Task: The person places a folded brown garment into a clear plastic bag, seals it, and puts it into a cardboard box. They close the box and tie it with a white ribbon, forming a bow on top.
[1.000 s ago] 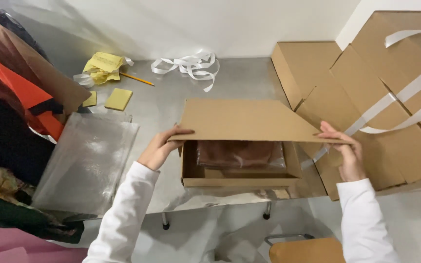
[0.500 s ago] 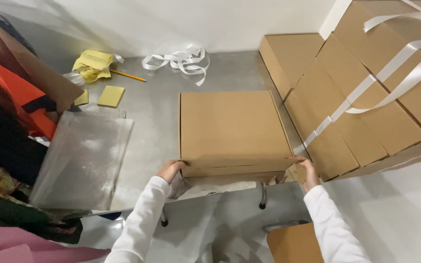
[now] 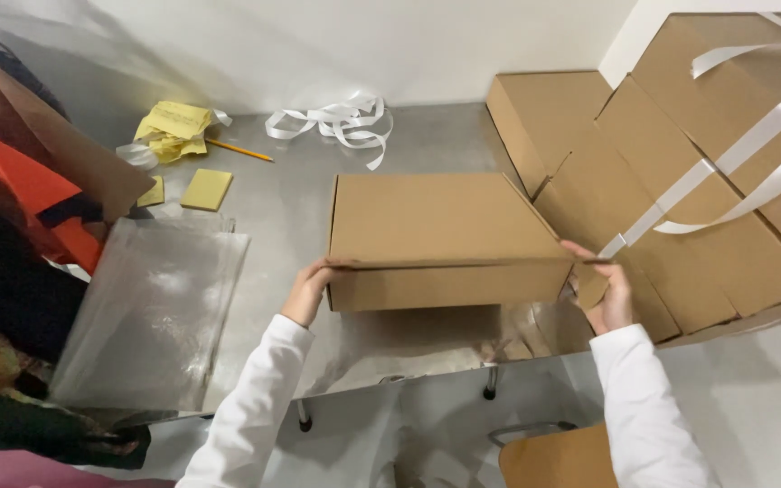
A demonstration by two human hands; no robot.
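Since a second earlier, you had folded the lid down, so the cardboard box [image 3: 445, 237] sat closed near the bench's [image 3: 291, 208] front edge. Your left hand [image 3: 307, 291] gripped its front left corner, fingers curled on the lid edge. Your right hand [image 3: 606, 294] pinched the side flap at the front right corner. A clear plastic bag [image 3: 151, 316] lay toward the left edge, yellow notes [image 3: 174, 122] and white ribbon [image 3: 336, 122] by the back edge, more boxes [image 3: 680, 181] stacked on the right.
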